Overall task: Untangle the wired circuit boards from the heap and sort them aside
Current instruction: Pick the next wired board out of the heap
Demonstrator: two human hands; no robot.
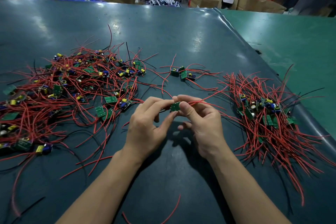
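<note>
Fingers of the left hand [145, 123] and right hand [203, 123] pinch one green circuit board [175, 106], apparently lifted.

Above the dark table [181, 32], both hands pinch one small green circuit board [175, 106] between them: the left hand [148, 125] takes its left edge with thumb and fingertips, the right hand [201, 123] its right edge, where red wires [205, 99] trail off. Left of this held board sprawls the tangled heap [72, 85] of boards with red and black leads. Right of it lies the sorted pile [269, 114]. Just beyond it, a small cluster of boards [182, 74] rests apart from both.
</note>
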